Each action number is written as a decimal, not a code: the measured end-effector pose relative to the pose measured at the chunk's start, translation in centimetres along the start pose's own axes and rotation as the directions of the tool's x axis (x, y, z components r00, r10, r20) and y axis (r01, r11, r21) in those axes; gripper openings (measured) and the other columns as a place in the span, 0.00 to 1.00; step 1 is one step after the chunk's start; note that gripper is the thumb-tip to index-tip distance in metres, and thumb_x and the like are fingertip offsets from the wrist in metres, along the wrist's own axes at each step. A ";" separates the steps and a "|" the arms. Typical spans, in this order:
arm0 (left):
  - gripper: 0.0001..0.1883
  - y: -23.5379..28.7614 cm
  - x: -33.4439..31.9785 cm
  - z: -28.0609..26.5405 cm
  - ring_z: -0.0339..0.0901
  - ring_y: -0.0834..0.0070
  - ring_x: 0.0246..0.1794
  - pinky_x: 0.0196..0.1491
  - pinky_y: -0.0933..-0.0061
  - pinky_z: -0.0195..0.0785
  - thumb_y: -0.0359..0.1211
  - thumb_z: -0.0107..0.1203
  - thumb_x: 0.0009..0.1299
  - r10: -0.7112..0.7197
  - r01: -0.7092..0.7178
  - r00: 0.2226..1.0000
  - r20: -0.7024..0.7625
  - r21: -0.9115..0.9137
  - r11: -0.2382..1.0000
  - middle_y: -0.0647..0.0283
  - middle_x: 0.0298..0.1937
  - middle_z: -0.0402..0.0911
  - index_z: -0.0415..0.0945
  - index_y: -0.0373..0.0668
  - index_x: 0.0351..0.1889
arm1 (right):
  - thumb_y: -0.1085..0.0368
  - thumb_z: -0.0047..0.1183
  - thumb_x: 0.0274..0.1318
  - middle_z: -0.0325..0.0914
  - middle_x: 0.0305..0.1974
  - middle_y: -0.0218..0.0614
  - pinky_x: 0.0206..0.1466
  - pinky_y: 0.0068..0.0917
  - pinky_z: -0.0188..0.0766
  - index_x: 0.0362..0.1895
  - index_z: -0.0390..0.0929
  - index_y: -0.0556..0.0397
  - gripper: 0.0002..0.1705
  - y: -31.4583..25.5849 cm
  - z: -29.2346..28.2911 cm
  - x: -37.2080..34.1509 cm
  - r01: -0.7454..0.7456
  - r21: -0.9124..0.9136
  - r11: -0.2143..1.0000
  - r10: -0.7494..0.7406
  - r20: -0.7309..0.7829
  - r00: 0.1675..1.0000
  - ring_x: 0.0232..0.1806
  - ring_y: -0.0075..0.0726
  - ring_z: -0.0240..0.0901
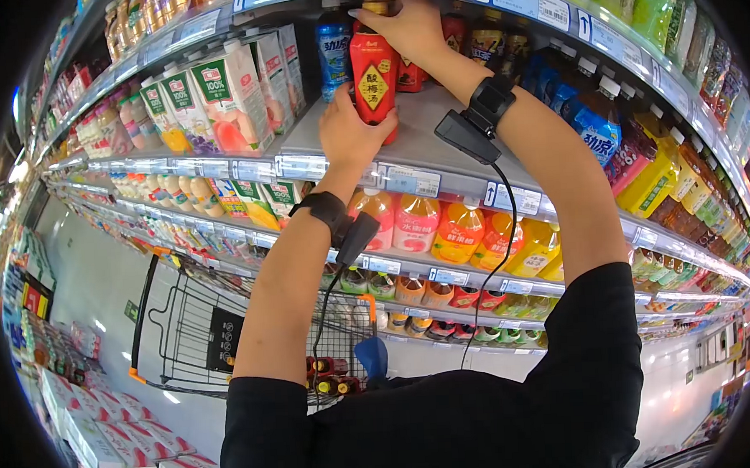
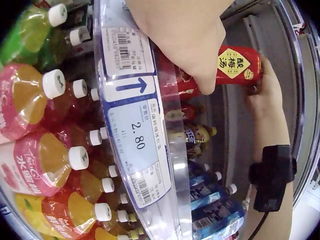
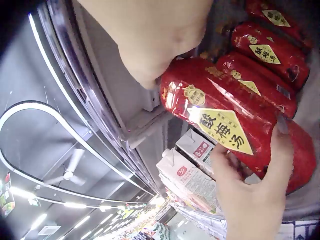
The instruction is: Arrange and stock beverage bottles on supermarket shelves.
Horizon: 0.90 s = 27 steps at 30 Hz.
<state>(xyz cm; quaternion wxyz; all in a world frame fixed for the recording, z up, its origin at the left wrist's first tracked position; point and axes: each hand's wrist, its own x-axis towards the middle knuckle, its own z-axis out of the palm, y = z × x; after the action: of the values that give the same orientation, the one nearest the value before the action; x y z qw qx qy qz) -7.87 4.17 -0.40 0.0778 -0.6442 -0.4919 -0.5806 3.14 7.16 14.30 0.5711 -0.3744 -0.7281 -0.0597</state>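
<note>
A red drink bottle [image 1: 373, 83] with a yellow diamond label stands at the front of the upper shelf [image 1: 438, 139]. My left hand [image 1: 352, 128] grips it low down, thumb and fingers on opposite sides, as the right wrist view also shows on the red bottle [image 3: 215, 112]. Around its top, my right hand [image 1: 412, 30] holds the cap end, and the palm hides part of the cap. In the left wrist view the right hand [image 2: 271, 92] wraps that end of the bottle [image 2: 239, 67]. More red bottles [image 3: 262, 52] of the same kind lie behind it in the right wrist view.
A blue bottle [image 1: 333, 52] and juice cartons [image 1: 223, 98] stand to the left. Dark bottles [image 1: 485, 41] and blue bottles [image 1: 592, 128] are on the right. Below runs a row of peach and orange drinks [image 1: 458, 230]. A shopping cart [image 1: 186, 326] with several bottles stands below left.
</note>
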 end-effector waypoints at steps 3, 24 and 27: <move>0.40 -0.3 0.0 0.4 0.75 0.53 0.42 0.46 0.57 0.65 0.51 0.67 0.47 -0.019 0.019 1.000 -0.008 -0.016 1.000 0.49 0.41 0.77 0.64 0.37 0.53 | 0.50 0.60 0.47 0.80 0.34 0.46 0.41 0.34 0.72 0.39 0.78 0.55 0.23 1.1 -0.1 0.4 -0.059 0.196 0.979 0.053 0.034 0.998 0.36 0.42 0.78; 0.37 -0.6 -0.1 0.5 0.71 0.50 0.47 0.48 0.53 0.61 0.43 0.62 0.55 0.019 -0.018 0.996 -0.085 0.007 1.000 0.46 0.45 0.74 0.60 0.33 0.57 | 0.50 0.66 0.39 0.79 0.45 0.45 0.46 0.34 0.71 0.46 0.78 0.61 0.33 19.2 6.6 3.8 -0.659 -0.044 0.751 0.659 -0.015 0.752 0.46 0.42 0.76; 0.36 -1.2 0.0 0.7 0.74 0.46 0.42 0.46 0.54 0.66 0.39 0.62 0.57 0.095 -0.092 0.981 -0.169 0.022 0.995 0.43 0.44 0.76 0.59 0.32 0.59 | 0.50 0.66 0.37 0.78 0.47 0.48 0.55 0.34 0.68 0.48 0.76 0.61 0.36 18.4 7.3 3.3 -0.546 -0.236 0.804 0.531 -0.128 0.837 0.52 0.47 0.73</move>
<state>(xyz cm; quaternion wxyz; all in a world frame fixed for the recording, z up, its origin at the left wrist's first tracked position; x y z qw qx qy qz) -8.26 5.29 -1.21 0.1511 -0.6142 -0.4568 -0.6255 8.45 25.55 8.41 0.5297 -0.6362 -0.5610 -0.0016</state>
